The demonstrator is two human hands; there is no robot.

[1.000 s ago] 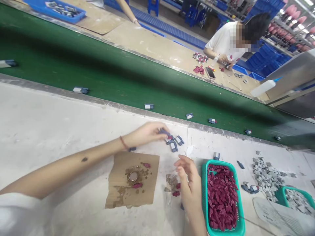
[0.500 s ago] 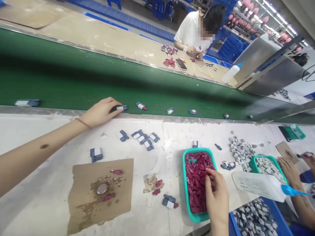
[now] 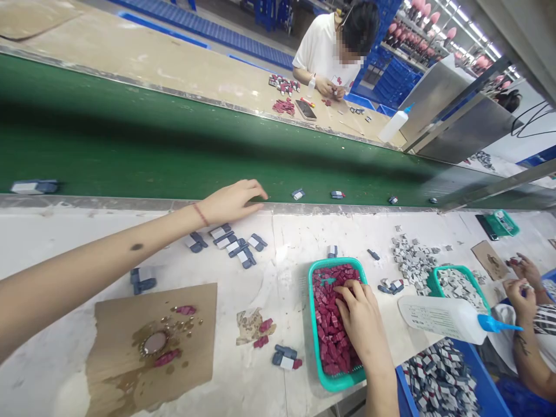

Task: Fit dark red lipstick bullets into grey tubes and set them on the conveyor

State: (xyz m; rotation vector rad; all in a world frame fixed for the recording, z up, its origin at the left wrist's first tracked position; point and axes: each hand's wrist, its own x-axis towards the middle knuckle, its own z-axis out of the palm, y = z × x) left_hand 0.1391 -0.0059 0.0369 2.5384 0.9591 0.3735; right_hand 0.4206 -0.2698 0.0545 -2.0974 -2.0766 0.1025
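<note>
My left hand [image 3: 237, 201] reaches over the near edge of the green conveyor belt [image 3: 174, 156], fingers stretched and apart. I see nothing held in it; whatever lies beneath is hidden. Just below it on the bench are several grey-blue and white plastic parts [image 3: 237, 246]. My right hand [image 3: 362, 315] is in a teal basket [image 3: 313, 324] of small dark red pieces [image 3: 332, 324]. Its fingertips touch the pieces, with thumb and forefinger apart. A grey-blue part with a red tip [image 3: 286, 357] lies left of the basket.
Glue-stained cardboard [image 3: 195, 347] lies at front left. Right of the basket are a glue bottle [image 3: 438, 315], a teal basket of white pieces [image 3: 460, 284] and a blue bin [image 3: 408, 394] of parts. A co-worker's hands [image 3: 523, 284] work at far right; another person [image 3: 325, 46] sits across the belt.
My left hand has moved right along the belt edge, away from the part it was touching, and its fingers have straightened. My right hand has reached farther into the red pieces. The view has shifted slightly.
</note>
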